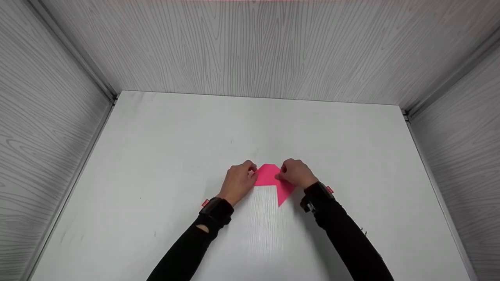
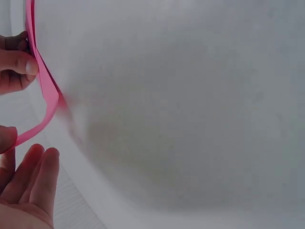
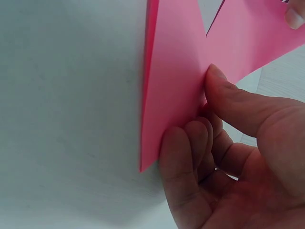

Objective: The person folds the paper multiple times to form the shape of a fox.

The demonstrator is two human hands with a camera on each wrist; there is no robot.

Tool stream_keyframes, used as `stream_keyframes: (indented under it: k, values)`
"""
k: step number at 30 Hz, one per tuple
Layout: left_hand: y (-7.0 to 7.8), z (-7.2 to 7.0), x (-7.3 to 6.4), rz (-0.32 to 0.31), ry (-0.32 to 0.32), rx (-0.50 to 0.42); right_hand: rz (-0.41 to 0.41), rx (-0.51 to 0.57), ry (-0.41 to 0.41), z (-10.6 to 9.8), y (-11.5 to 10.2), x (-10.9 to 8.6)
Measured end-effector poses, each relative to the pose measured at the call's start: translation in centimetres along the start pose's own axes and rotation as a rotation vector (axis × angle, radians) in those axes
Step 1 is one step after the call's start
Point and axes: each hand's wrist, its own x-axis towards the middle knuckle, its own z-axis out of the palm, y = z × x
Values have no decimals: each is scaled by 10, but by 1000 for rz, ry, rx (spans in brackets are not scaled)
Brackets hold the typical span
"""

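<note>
A folded sheet of bright pink paper (image 1: 267, 175) is held between both hands over the white table. My left hand (image 1: 239, 180) pinches its left edge between thumb and fingers; in the left wrist view the pink paper (image 2: 46, 83) bends in a curve toward that hand (image 2: 31, 191). On the other side my right hand (image 1: 296, 173) pinches the paper near a fold, and a pointed flap hangs toward me below it. Seen from the right wrist, the thumb of the right hand (image 3: 238, 157) presses on the pink paper (image 3: 176, 76), whose layers show along one edge.
The white tabletop (image 1: 175, 136) spreads around the hands. Grey wood-grain panels stand behind it (image 1: 250, 50), at the left (image 1: 43, 117) and at the right (image 1: 461, 117).
</note>
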Motion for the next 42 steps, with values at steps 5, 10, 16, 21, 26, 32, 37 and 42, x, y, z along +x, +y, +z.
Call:
stream_keyframes:
  k: [5,10,16,21,26,32,37,42]
  values:
    - [6,9,-6,65,-72,-4,12,-11,-6,0,-1,2]
    - [9,15,-9,118,-125,15,12,-8,-7,0,-1,3]
    - [11,21,-10,148,-148,22,17,-1,-8,0,0,4]
    - [13,24,-12,163,-176,35,12,1,-12,0,1,3]
    - [14,25,-13,149,-222,34,2,-2,-9,-1,0,2]
    - [14,26,-13,144,-254,52,-13,-9,-6,-1,1,3]
    - [13,28,-13,147,-264,61,-19,-17,-5,0,2,3]
    - [14,28,-13,144,-274,65,-18,-8,-2,0,2,3]
